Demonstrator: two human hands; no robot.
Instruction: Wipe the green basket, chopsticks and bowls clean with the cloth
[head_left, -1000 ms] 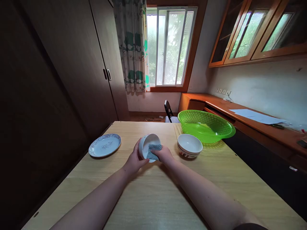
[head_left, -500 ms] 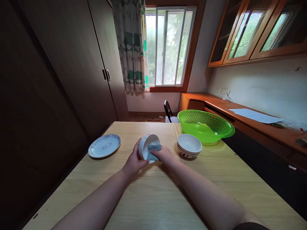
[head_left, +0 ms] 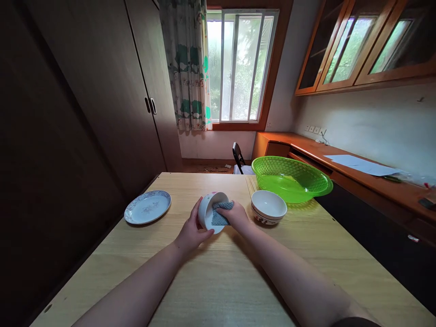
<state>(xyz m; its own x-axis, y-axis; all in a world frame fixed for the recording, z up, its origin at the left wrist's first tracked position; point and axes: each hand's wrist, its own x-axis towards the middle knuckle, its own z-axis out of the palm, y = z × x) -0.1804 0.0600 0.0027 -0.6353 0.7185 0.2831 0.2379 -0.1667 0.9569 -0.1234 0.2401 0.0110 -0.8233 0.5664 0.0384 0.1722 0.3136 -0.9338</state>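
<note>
A white bowl (head_left: pixel 208 217) is tilted on its side over the table, its opening turned to the right. My left hand (head_left: pixel 191 230) grips it from the left, thumb at the lower rim and fingers round the outside. In my right hand (head_left: pixel 237 217) is a grey-blue cloth (head_left: pixel 220 215), pressed against the inside of the bowl; the fingertips are hidden behind the cloth. To the right stands a stack of white bowls (head_left: pixel 269 205) with a pattern on the lower outside. A white oval plate (head_left: pixel 148 208) with a patterned rim lies at the left.
A large green plastic basin (head_left: pixel 292 181) stands at the table's back right corner. Chopsticks (head_left: pixel 251 184) lie beside it. The wooden table (head_left: pixel 204 281) has a dark wardrobe (head_left: pixel 102 104) along its left. A folding chair (head_left: pixel 239 156) stands behind the far edge.
My right hand has shifted slightly up and right with the cloth, along the inside of the bowl. The bowl has turned and moved a little to the right in my left hand.
</note>
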